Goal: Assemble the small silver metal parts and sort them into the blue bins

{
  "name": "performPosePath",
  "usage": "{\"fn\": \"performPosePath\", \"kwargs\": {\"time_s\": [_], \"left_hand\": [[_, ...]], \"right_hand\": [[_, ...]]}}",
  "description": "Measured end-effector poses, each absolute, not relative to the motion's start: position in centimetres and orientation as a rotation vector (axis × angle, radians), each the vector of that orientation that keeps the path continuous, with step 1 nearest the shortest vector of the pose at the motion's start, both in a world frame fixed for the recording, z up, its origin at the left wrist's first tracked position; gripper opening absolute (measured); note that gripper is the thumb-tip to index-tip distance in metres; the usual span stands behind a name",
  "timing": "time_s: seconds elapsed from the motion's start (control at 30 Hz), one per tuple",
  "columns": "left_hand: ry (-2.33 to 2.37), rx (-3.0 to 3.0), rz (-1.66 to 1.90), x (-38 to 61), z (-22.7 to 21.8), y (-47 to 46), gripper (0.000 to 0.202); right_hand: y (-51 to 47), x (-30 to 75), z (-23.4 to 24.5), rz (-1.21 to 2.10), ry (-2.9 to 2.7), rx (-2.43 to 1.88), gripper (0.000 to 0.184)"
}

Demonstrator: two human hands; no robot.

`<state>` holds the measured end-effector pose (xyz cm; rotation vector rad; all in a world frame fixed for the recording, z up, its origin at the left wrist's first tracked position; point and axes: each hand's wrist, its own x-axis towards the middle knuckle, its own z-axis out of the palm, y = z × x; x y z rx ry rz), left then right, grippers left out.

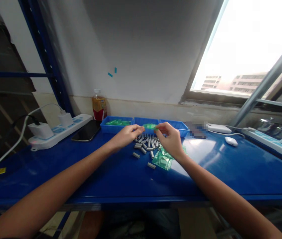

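Between my two hands a small green plastic bag [150, 126] is held up in front of the blue trays. My left hand [129, 134] pinches its left end, and my right hand [168, 137] grips the right end. Whether anything is inside the bag I cannot tell. Below my hands lies a pile of small silvery metal cylinders [144, 145], a few of them apart toward the front. Flat green plastic bags [164, 160] rest on the table under my right hand. The left blue tray [103, 126] contains several green bags [118, 122].
On the left are a power strip [48, 137], a dark phone [86, 130] and a drink bottle [99, 105]. To the right stand a white case [231, 141], a white charger [219, 128] and another power strip [272, 142]. The blue table [121, 186] ends at a front edge.
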<state>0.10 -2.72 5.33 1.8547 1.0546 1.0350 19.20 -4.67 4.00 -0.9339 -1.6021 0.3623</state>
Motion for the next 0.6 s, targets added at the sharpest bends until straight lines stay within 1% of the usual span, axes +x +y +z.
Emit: {"fn": "performPosePath", "kwargs": {"time_s": [0.03, 0.07, 0.17, 0.23, 0.3, 0.37, 0.43, 0.5, 0.6], "left_hand": [[1.020, 1.717, 0.996, 0.2, 5.4, -2.7, 0.039], [0.982, 1.615, 0.976, 0.3, 5.4, -2.8, 0.042], [0.921, 1.596, 1.039, 0.2, 5.8, -2.7, 0.033], [0.981, 1.746, 1.184, -0.6, 6.1, -2.3, 0.025], [1.127, 1.928, 1.414, -2.1, 6.4, -1.6, 0.021], [1.296, 2.091, 1.658, -4.2, 6.5, -0.5, 0.021], [1.456, 2.204, 1.732, -6.3, 6.2, 0.7, 0.021], [1.635, 2.300, 1.634, -7.9, 5.5, 1.9, 0.021], [1.798, 2.427, 1.312, -8.7, 4.4, 3.1, 0.019]], "right_hand": [[-4.8, 19.2, 3.9, 0.249, -1.658, -0.925, 0.007], [-5.0, 19.1, 3.9, 0.169, -1.707, -0.910, 0.010], [-5.5, 18.7, 3.7, 0.095, -1.825, -0.847, 0.016], [-5.5, 18.5, 3.8, 0.090, -1.878, -0.815, 0.018], [-5.4, 18.6, 4.0, 0.062, -1.888, -0.812, 0.018], [-5.0, 19.1, 4.4, 0.010, -1.857, -0.831, 0.017], [-4.5, 20.1, 4.9, -0.054, -1.806, -0.870, 0.016], [-3.9, 21.5, 5.5, -0.120, -1.749, -0.931, 0.015], [-2.9, 23.9, 6.3, -0.186, -1.721, -1.075, 0.014]]}}
